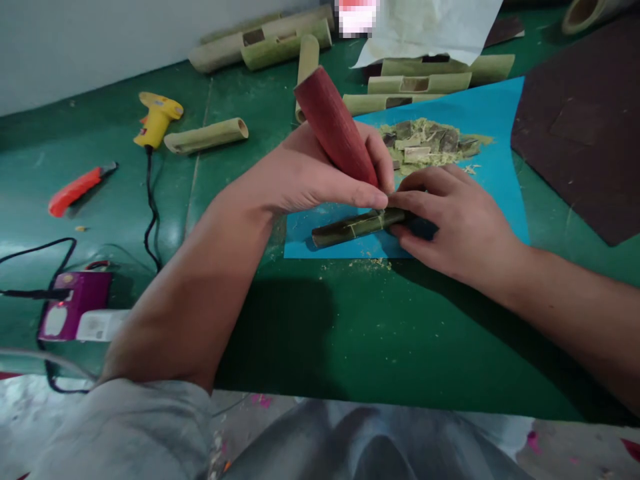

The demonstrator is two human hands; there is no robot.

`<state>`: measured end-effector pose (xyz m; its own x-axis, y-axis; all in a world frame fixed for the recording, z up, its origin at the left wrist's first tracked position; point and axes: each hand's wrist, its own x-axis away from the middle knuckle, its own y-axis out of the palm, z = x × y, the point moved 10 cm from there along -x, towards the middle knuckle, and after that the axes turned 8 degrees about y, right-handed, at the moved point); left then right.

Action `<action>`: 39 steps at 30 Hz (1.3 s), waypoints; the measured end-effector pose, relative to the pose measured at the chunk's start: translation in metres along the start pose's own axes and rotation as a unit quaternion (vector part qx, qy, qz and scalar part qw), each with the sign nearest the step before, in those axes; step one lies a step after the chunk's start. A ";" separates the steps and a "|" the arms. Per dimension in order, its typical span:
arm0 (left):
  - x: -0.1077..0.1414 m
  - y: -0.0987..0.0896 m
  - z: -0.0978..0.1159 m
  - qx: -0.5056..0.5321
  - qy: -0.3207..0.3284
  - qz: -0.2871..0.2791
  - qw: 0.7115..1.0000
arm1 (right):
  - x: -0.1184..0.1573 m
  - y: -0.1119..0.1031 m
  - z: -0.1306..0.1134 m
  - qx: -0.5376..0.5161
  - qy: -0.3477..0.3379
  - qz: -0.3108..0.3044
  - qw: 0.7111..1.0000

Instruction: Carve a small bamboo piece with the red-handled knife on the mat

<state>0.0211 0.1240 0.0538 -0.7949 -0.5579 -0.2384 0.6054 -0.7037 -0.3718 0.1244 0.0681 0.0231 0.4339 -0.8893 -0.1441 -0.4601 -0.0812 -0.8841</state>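
Observation:
A thick red handle point(336, 127) leans in the grip of my left hand point(325, 167), its lower end pointing down at a dark green bamboo piece point(345, 229). Whatever tip the handle has is mostly hidden by my fingers. My right hand point(450, 213) pinches the right end of that bamboo piece, fingers above and thumb below. Thin pale lines mark the bamboo's surface near my fingertips. The piece lies on a blue sheet point(500, 133). Behind my hands, a pile of shavings and bamboo chips point(430, 143) rests on the sheet.
On the green table point(280, 333) at left are a yellow corded tool point(157, 120), an orange-red cutter point(75, 192), a purple box point(80, 300) with cables, and a bamboo tube point(207, 137). Cut bamboo tubes point(285, 43) line the back. A dark brown sheet point(580, 127) lies right.

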 end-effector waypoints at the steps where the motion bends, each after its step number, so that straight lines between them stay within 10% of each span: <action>1: -0.001 0.000 -0.002 0.011 -0.014 0.006 1.000 | 0.000 0.001 0.000 0.001 -0.001 -0.001 1.000; 6: 0.003 -0.014 -0.013 0.082 -0.096 0.128 0.984 | -0.001 0.001 0.000 0.006 -0.005 -0.002 1.000; 14: 0.003 -0.002 -0.007 0.047 -0.070 0.029 0.996 | -0.001 0.003 0.000 0.019 -0.005 -0.011 1.000; 29: 0.016 -0.007 -0.005 -0.112 0.032 0.332 0.936 | 0.002 0.002 -0.004 0.077 0.004 0.006 0.997; 39: 0.027 0.011 0.007 -0.163 0.085 0.390 0.902 | 0.005 0.007 -0.019 0.101 0.002 -0.023 0.995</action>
<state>0.0066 0.0975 0.0496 -0.1439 -0.7323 -0.6657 0.9617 0.0551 -0.2685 0.1081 0.0542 0.0245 0.4466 -0.8890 -0.1006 -0.2746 -0.0292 -0.9611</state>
